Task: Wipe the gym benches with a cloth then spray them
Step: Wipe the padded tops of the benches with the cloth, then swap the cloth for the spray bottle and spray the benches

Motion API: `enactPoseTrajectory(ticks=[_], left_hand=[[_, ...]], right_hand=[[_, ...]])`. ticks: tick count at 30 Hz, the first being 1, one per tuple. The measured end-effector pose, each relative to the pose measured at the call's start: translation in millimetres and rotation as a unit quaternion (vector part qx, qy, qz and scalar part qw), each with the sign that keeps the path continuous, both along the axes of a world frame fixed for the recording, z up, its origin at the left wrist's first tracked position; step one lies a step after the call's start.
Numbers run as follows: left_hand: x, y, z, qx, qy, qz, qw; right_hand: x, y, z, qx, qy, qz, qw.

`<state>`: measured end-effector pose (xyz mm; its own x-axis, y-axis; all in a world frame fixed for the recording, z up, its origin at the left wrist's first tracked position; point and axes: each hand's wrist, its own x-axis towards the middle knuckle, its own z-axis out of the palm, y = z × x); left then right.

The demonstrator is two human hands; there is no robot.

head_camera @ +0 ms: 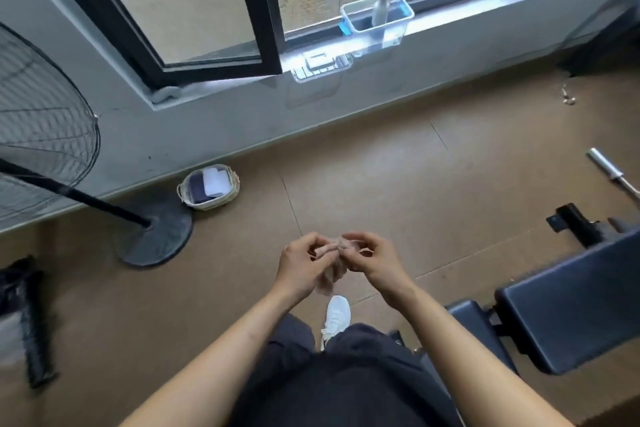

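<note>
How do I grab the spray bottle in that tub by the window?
Probably best to take the bottle by its neck, under the nozzle, from above: it stands upright, and the tub walls surround its lower part.

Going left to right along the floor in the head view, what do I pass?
Fan base → basket → left hand → right hand, both pinching the cloth → gym bench.
</note>
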<state>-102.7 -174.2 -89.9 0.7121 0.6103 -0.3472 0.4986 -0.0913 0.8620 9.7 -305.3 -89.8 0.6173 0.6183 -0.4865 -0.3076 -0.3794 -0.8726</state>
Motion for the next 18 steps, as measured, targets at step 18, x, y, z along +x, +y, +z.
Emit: enactPoseTrajectory(ticks=[18], left_hand=[[371.6,296.2,-43.3,-0.148,0.015,0.168,0.975]], right_hand=[[391.0,237.0,-26.9,-0.136,-0.017,0.003,0.991]])
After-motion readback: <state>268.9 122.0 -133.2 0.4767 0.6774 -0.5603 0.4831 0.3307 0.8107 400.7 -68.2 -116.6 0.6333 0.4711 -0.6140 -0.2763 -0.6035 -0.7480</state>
